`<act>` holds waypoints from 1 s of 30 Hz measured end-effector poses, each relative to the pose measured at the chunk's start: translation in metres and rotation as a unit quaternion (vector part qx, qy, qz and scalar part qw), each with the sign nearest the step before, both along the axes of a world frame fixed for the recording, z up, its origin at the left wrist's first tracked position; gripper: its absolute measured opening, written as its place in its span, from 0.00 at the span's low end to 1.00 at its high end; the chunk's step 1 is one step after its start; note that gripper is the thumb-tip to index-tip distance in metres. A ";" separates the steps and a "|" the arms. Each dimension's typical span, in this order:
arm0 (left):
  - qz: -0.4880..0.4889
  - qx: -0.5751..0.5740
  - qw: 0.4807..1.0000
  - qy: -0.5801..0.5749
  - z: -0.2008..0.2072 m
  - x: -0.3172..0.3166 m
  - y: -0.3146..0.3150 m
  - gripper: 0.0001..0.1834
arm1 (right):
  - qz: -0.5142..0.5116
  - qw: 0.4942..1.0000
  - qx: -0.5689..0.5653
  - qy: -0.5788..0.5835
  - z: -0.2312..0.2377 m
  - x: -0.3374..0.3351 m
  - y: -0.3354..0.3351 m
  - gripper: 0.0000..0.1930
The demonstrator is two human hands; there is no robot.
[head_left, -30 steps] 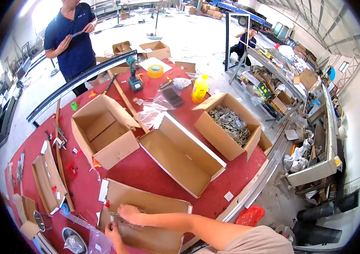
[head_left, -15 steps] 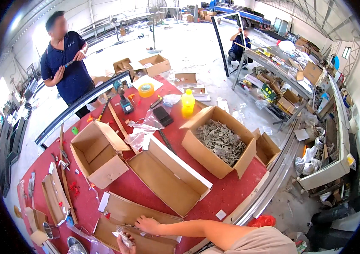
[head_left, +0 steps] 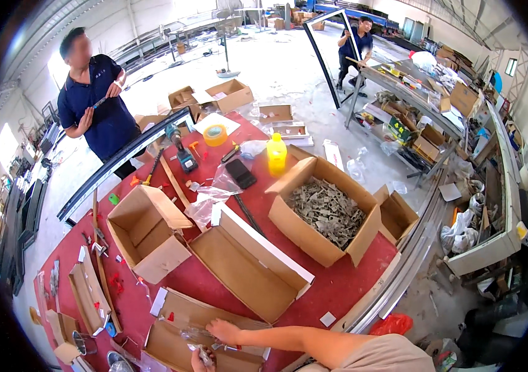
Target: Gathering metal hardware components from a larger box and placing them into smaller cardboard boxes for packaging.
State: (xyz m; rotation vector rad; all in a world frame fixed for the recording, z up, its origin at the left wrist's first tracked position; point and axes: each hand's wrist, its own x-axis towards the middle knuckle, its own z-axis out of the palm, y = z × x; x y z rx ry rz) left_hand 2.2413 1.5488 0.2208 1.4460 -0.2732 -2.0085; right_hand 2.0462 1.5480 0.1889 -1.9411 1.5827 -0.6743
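Observation:
At the lower middle, a long shallow cardboard box (head_left: 171, 356) lies on the red table. My left hand (head_left: 204, 359) is at its near edge, fingers wrapped round a small clear plastic packet (head_left: 195, 348); what is inside cannot be made out. My right hand (head_left: 223, 332) reaches over the same box from the right, its bent fingers on another clear plastic packet (head_left: 194, 334). Just beyond stands a second long open box (head_left: 245, 273) with bare cardboard inside. To the right, a deeper carton (head_left: 282, 214) holds many grey metal fittings (head_left: 326, 211).
An open carton (head_left: 158, 263), a narrow box (head_left: 84, 285), a cordless drill (head_left: 183, 152), tape (head_left: 215, 134) and a yellow bottle (head_left: 276, 155) occupy the red table (head_left: 350, 285). One person (head_left: 96, 93) stands at the far left; another (head_left: 354, 49) is by a frame.
A clear packet now shows beside my right hand, whose fingers have bent. My left hand has shifted slightly with its packet. The far person by the frame has risen from a crouch.

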 end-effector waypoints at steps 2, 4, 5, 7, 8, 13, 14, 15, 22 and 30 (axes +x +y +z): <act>-0.004 -0.011 1.000 0.022 0.004 0.000 0.002 0.11 | 0.005 0.999 0.004 -0.038 -0.004 -0.002 0.000 0.17; -0.003 -0.019 0.999 0.038 0.008 -0.001 0.002 0.12 | 0.009 0.997 0.032 -0.073 -0.003 -0.004 -0.001 0.21; 0.022 -0.025 0.999 0.041 -0.002 -0.002 0.000 0.13 | 0.010 0.995 0.060 -0.073 -0.003 -0.007 -0.005 0.23; 0.019 -0.026 0.999 0.017 -0.008 -0.010 -0.002 0.12 | -0.022 0.996 0.029 -0.082 0.000 -0.023 -0.005 0.23; 0.013 -0.031 0.999 -0.013 -0.002 -0.012 0.002 0.12 | -0.036 0.992 0.058 -0.108 0.006 -0.022 -0.008 0.21; -0.002 -0.029 0.999 -0.017 0.000 -0.013 0.003 0.11 | -0.167 0.823 0.263 -0.475 0.034 -0.048 -0.011 0.18; -0.016 -0.046 0.999 -0.018 0.006 -0.016 0.003 0.11 | -0.185 0.775 0.270 -0.541 0.022 -0.050 -0.009 0.19; -0.013 -0.032 0.999 -0.012 -0.001 -0.004 0.006 0.11 | -0.208 0.774 0.273 -0.533 0.035 -0.058 -0.003 0.22; 0.001 -0.102 0.994 -0.028 0.011 -0.015 0.006 0.16 | -0.422 0.851 0.088 -0.300 0.201 -0.252 0.055 0.24; -0.112 -0.143 0.955 -0.235 0.031 -0.030 0.006 0.15 | -0.419 0.889 0.082 0.167 0.183 -0.429 0.075 0.25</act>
